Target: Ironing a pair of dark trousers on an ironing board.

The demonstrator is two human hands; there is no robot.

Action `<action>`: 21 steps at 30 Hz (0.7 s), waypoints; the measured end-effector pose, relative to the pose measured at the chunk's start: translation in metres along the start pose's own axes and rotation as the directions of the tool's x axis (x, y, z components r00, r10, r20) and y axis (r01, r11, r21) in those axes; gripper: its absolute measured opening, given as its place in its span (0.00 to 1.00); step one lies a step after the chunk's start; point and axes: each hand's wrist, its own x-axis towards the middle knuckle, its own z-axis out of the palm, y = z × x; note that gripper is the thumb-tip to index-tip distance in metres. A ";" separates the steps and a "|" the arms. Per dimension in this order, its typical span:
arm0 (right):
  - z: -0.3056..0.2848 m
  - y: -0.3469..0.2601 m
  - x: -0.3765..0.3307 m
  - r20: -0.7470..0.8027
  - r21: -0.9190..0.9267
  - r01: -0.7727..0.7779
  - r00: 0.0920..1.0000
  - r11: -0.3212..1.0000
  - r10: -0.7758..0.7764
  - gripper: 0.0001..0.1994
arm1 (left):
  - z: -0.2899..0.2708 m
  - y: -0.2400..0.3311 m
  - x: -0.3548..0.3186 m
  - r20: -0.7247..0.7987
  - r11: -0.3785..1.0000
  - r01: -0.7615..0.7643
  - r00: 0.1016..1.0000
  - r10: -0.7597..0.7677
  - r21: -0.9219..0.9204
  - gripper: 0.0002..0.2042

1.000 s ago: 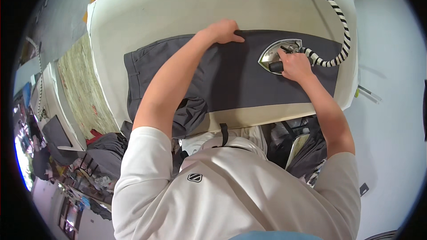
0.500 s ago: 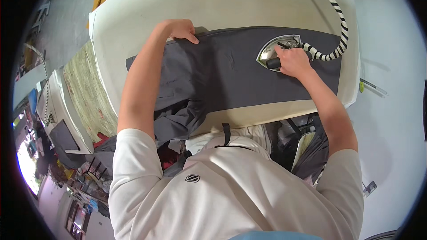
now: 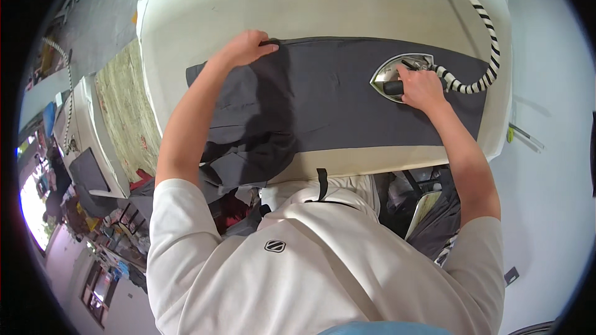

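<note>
A dark grey garment point(image 3: 335, 96) lies spread flat along a cream padded ironing table point(image 3: 323, 6). My left hand point(image 3: 245, 48) presses on the garment's far edge near its left end, fingers flat on the cloth. My right hand point(image 3: 421, 85) grips the black handle of a silver iron point(image 3: 397, 69) resting on the right part of the garment. A black-and-white striped cord point(image 3: 481, 31) runs from the iron up to the far right. The garment's left end hangs in folds over the near edge of the table.
A pile of dark cloth point(image 3: 434, 223) lies under the table on the right. A worn patterned mat point(image 3: 121, 111) and white furniture point(image 3: 81, 130) stand on the left. Light floor point(image 3: 546, 118) runs along the right side.
My left hand has slid leftward along the garment's far edge. The iron has stayed on the right part of the cloth with my right hand on it.
</note>
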 end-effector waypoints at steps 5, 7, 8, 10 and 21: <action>-0.026 -0.020 0.035 -0.107 0.048 -0.029 0.994 0.998 0.034 0.11 | 0.000 -0.017 -0.043 -0.207 0.963 0.214 0.962 -0.178 0.164 0.28; -0.036 -0.047 0.050 -0.138 0.072 0.006 0.990 0.997 0.004 0.08 | 0.007 -0.012 -0.052 -0.230 0.961 0.211 0.959 -0.168 0.177 0.28; -0.042 -0.066 0.064 -0.135 0.073 0.060 0.990 0.996 -0.050 0.06 | 0.008 -0.008 -0.050 -0.252 0.962 0.190 0.958 -0.139 0.194 0.28; -0.055 -0.098 0.100 -0.185 0.071 0.142 0.975 0.987 -0.126 0.04 | -0.006 -0.008 -0.047 -0.296 0.960 0.187 0.948 -0.120 0.211 0.28; -0.106 -0.170 0.139 -0.270 -0.095 0.412 0.866 0.906 -0.422 0.04 | -0.030 -0.049 -0.157 -0.068 0.778 0.058 0.989 -0.128 -0.625 0.21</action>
